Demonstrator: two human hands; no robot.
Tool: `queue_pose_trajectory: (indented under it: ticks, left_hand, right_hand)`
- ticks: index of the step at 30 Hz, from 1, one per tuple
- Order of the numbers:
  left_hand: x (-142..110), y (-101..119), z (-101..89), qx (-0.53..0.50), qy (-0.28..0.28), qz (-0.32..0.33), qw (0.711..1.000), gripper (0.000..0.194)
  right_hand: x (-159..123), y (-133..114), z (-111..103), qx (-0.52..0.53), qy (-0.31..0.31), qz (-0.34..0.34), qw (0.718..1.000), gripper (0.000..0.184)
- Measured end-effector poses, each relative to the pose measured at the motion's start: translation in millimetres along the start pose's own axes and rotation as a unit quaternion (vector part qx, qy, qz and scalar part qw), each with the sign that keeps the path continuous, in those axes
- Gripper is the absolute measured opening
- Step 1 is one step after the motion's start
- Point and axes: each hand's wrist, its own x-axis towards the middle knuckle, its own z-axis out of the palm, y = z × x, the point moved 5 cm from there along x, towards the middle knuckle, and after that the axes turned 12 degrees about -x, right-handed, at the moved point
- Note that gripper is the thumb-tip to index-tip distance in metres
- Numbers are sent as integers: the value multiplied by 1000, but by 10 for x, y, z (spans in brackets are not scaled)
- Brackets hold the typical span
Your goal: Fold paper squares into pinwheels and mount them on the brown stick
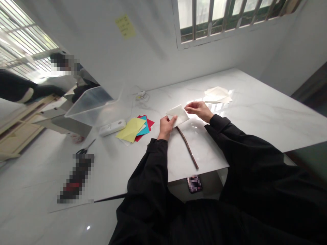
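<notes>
My left hand [167, 127] grips a small white folded paper [178, 115] by its near left edge, thumb on top. Just right of the paper's upper corner, my right hand [198, 109] is closed in a pinch. Whatever sits between those fingertips, if anything, is too small to make out. A thin brown stick [187, 147] lies on the white table below the paper, its upper end close to the paper's lower edge. Left of my left hand lies a fanned pile of coloured paper, with a yellow sheet [131, 130] over blue and red ones.
White papers [218, 95] lie at the table's back right. On the left are a white power strip [112, 128], a clear plastic bin [88, 106], scissors [85, 148] and a blurred dark object [76, 178]. Other people sit at far left. A phone-like object [194, 184] shows below the table edge.
</notes>
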Motion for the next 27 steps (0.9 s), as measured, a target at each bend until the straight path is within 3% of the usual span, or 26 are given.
queue_pose_trajectory:
  ticks: [5,12,27]
  left_hand:
    - [2,-8,2,2,-7,-5,1000,54]
    - [7,-21,23,-3,-27,-2,1000,54]
    - [-2,1,59,-2,-38,3,999,56]
  right_hand:
    - [-6,-32,121,-123,-31,-89,988,41]
    - [8,141,191,-166,-37,-91,981,31]
    - [-3,153,209,-179,-24,-99,979,35]
